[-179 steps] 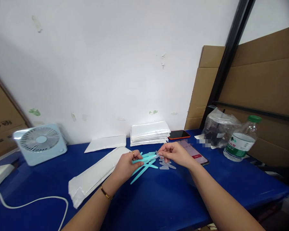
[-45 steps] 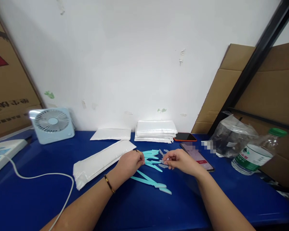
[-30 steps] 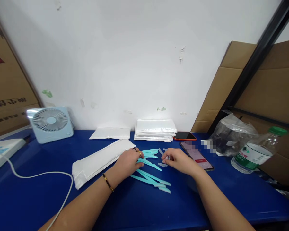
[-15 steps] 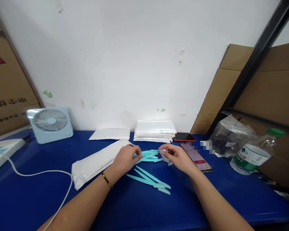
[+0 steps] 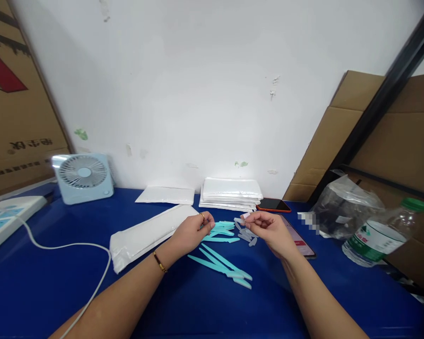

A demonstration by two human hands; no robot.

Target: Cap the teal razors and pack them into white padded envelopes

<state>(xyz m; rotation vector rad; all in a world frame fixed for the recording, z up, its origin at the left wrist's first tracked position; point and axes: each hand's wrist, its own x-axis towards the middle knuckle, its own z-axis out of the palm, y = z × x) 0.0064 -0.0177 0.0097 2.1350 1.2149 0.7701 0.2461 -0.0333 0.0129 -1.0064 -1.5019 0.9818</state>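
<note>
My left hand pinches a turquoise eyebrow razor at the near side of a small pile of eyebrow razors; its fingers partly hide the grip. My right hand is closed, thumb against forefinger, on a small translucent blade cap. Below its fingertips lie several more greyish caps, loose on the blue table. The two hands face each other with a short gap between them. Closer to me, several turquoise razors lie fanned out, their blade ends pointing right.
A long white padded packet lies beside my left wrist. Behind are a stack of white packets and a single packet. A blue fan and white cable are left; phones, a bag and a bottle are right.
My right hand has lifted and drawn slightly right of the caps, a cap now showing at its fingertips. My left hand has shifted slightly right. The view has turned slightly left.
</note>
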